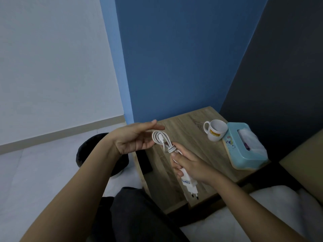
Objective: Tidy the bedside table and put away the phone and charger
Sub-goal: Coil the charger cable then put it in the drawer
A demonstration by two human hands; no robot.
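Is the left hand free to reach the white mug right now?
Probably yes. The left hand is open, merely beside the cable loops; the right hand holds the charger. Bare tabletop lies between it and the mug.

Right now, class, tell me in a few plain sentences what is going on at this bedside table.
A person holds a white charger in the right hand, its prongs pointing down toward the person. Its cable is coiled and wrapped into a bundle above the grip. The left hand is open beside the coil, fingers spread and closed on nothing. On the wooden table stand a white mug and a teal tissue box beside it. No phone is visible.
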